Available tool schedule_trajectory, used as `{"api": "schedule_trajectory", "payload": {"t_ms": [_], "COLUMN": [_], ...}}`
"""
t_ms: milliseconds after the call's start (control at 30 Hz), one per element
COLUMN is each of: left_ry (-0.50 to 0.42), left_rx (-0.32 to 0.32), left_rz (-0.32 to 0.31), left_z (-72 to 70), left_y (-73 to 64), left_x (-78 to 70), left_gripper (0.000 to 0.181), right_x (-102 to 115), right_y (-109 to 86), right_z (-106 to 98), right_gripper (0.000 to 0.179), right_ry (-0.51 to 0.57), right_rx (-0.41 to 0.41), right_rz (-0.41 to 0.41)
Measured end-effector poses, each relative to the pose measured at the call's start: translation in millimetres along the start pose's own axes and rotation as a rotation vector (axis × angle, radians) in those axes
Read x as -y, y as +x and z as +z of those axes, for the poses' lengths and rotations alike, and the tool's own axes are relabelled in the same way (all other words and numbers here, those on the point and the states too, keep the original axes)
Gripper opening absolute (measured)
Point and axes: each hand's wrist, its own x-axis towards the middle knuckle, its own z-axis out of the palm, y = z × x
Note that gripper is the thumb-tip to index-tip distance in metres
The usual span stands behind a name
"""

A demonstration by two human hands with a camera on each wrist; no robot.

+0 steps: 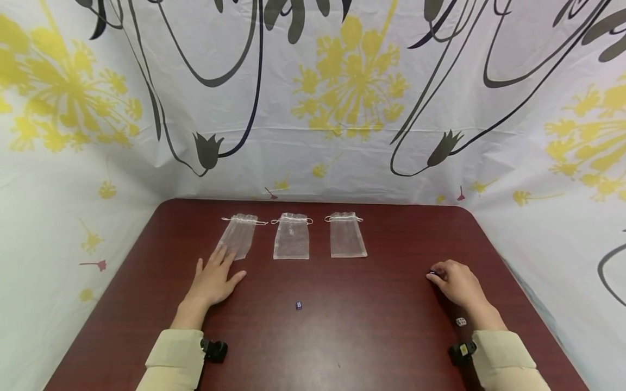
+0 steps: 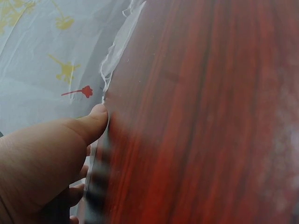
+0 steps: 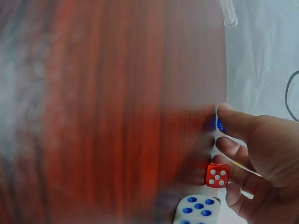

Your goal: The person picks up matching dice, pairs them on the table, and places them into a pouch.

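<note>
My left hand (image 1: 210,285) lies spread on the table, its fingertips on the lower end of the leftmost sheer drawstring pouch (image 1: 240,233). In the left wrist view its thumb points toward that pouch. At the right side, my right hand (image 1: 457,282) pinches a blue die (image 3: 221,125) between thumb and fingers, close to the tabletop. A red die (image 3: 217,175) sits by its curled fingers; the head view hides it. Nearer the wrist stands a white die with blue dots (image 3: 198,208). Another blue die (image 1: 299,306) lies mid-table, apart from both hands.
Two more sheer pouches, a middle one (image 1: 292,239) and a right one (image 1: 347,238), lie flat along the back of the dark red table (image 1: 371,326). A patterned white curtain (image 1: 274,108) hangs behind the table and along its sides.
</note>
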Motion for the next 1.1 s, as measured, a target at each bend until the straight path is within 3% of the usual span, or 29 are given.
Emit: {"api": "schedule_trajectory", "payload": {"t_ms": [233, 433, 700, 1100], "left_ry": [0.000, -0.007, -0.008, -0.014], "left_rx": [-0.006, -0.003, -0.004, -0.004], "left_rz": [0.011, 0.008, 0.010, 0.014], "left_z": [-0.1, -0.1, -0.7, -1.8], "left_y": [-0.4, -2.1, -2.0, -2.9], "left_x": [-0.1, -1.0, -1.2, -3.2], "left_gripper": [0.070, 0.070, 0.070, 0.071], "right_x": [4, 20, 50, 75], "right_y": [0.5, 2.0, 6.0, 9.3], "right_z": [-2, -4, -8, -3], "right_gripper": [0.018, 0.019, 0.017, 0.015], "right_ry": [-0.001, 0.009, -0.011, 0.051], "right_rx": [-0.065, -0.116, -0.225, -0.230], "right_rz": [-0.019, -0.067, -0.214, -0.271]}}
